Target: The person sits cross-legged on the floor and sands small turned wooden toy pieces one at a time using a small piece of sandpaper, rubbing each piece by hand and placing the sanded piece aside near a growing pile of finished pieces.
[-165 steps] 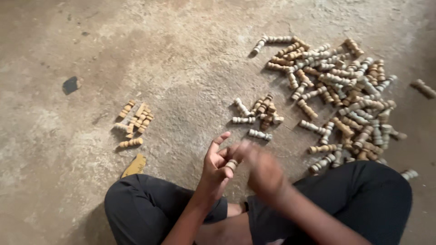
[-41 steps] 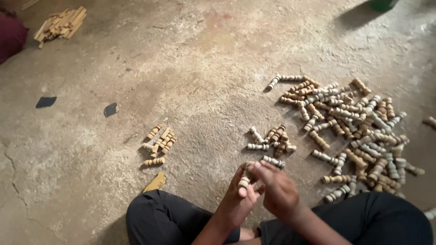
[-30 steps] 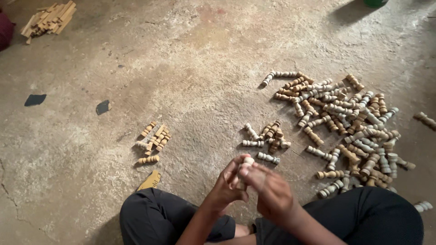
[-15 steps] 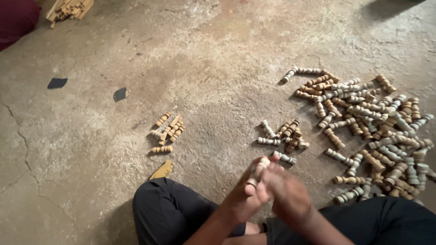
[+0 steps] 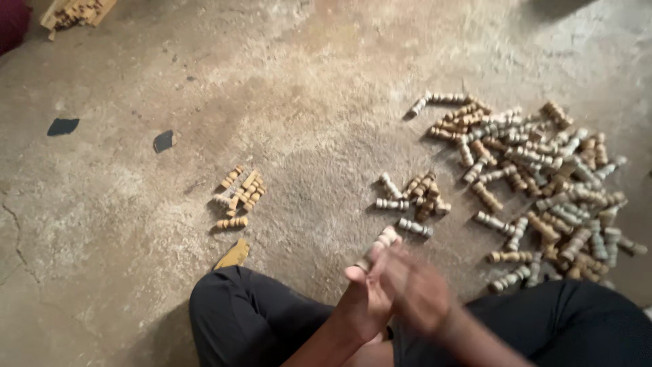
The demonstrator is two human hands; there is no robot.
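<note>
Left hand is closed round a ridged wooden peg; the blurred right hand touches it, grip unclear, near the small pile

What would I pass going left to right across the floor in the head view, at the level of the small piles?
Cracked floor → small tan pile → middle pile → big pile. In front, the left hand holds a ridged wooden piece; the right hand is blurred against it.
</note>
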